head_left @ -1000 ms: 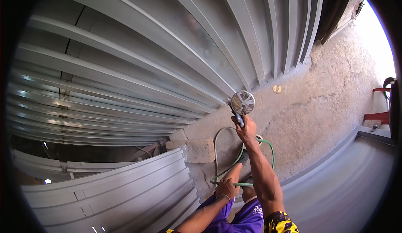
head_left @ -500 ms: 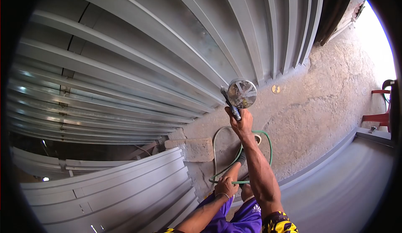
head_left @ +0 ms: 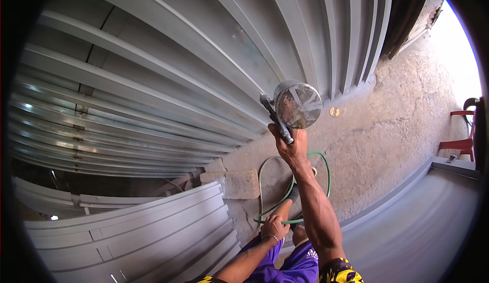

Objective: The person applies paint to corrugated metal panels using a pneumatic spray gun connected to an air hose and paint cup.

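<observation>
My right hand (head_left: 292, 148) is wrapped round a paint spray gun (head_left: 276, 117), held out ahead of me. The gun's round metal cup (head_left: 301, 107) has strips of tape across its face. Just beyond the gun stand long grey metal profiles (head_left: 214, 44) with raised ribs; whether the nozzle is spraying I cannot make out. Lower down, by my purple shorts, my left hand (head_left: 275, 228) is closed round a green hose (head_left: 270, 217). The hose loops over the floor behind my right forearm.
Flat grey slatted panels (head_left: 153, 217) lie at the lower left, beside a concrete block (head_left: 237, 184). A wide grey sheet with a raised edge (head_left: 407, 227) is at the lower right. A red chair (head_left: 461, 144) stands at the far right. A small yellowish disc (head_left: 334, 112) lies on the rough floor (head_left: 387, 125).
The spray gun in my right hand has come slightly nearer, and its cup has shifted a little to the right and up. My left hand stays in place on the hose.
</observation>
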A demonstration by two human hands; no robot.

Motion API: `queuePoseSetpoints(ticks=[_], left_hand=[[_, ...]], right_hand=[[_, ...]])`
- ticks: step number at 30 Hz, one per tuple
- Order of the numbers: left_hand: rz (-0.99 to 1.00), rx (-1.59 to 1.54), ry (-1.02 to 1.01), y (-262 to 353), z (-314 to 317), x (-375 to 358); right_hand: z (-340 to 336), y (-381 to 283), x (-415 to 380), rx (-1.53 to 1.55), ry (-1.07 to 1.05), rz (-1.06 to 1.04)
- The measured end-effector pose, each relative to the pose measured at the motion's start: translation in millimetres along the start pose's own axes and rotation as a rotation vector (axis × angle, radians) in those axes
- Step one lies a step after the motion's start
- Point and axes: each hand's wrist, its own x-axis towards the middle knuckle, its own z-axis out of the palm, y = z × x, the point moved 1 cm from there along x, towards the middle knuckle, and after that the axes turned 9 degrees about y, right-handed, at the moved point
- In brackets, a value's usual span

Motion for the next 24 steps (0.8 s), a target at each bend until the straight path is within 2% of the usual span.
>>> queuePoseSetpoints(ticks=[2,4,8,11,14,18,24], left_hand=[[-0.001,0.019,-0.018,-0.3,0.4,0.4],[-0.03,0.027,-0.038,4.0,-5.9,0.5],[-0.053,0.034,-0.07,4.7,-7.5,0.6],[-0.133,0.031,-0.242,11.3,-19.1,6.4],[-0.058,0.061,-0.087,8.4,-13.0,2.6],[-0.057,0.033,-0.067,7.4,-11.3,1.4],[0.006,0.013,-0.018,2.4,-6.8,0.5]], right_hand=[[-2.6,-7.5,4.8,0.028,-0.027,0.046],[-12.8,-34.7,15.7,0.036,-0.01,0.005],[-17.7,-44.5,16.8,0.079,-0.05,-0.054],[-10.4,-36.2,14.2,0.031,-0.068,-0.095],[0.7,-16.4,7.9,-0.029,-0.078,-0.078],[3.2,-11.8,4.1,-0.051,-0.108,0.052],[8.8,23.0,-23.9,-0.212,-0.08,0.055]])
